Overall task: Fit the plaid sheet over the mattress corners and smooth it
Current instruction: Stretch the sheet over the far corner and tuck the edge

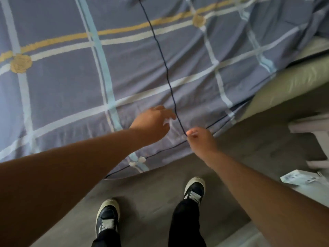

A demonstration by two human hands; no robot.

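The plaid sheet (pixel 71 77), blue-grey with white, light blue and yellow stripes, covers the bed and hangs over its near edge. A dark piped seam (pixel 160 50) runs down across it to my right hand (pixel 201 141), which pinches the seam at the hem. My left hand (pixel 153 122) reaches just left of it, fingers curled on the fabric around a blurred white strip. A pair of white ties (pixel 137 162) hangs at the hem below my left forearm. At the right the pale green mattress (pixel 284 81) shows bare beside the sheet's edge.
I stand on a grey floor (pixel 151 189) close to the bed, my dark shoes (pixel 195 189) below the hem. White furniture legs (pixel 313 127) and a white printed box (pixel 302 179) stand on the right.
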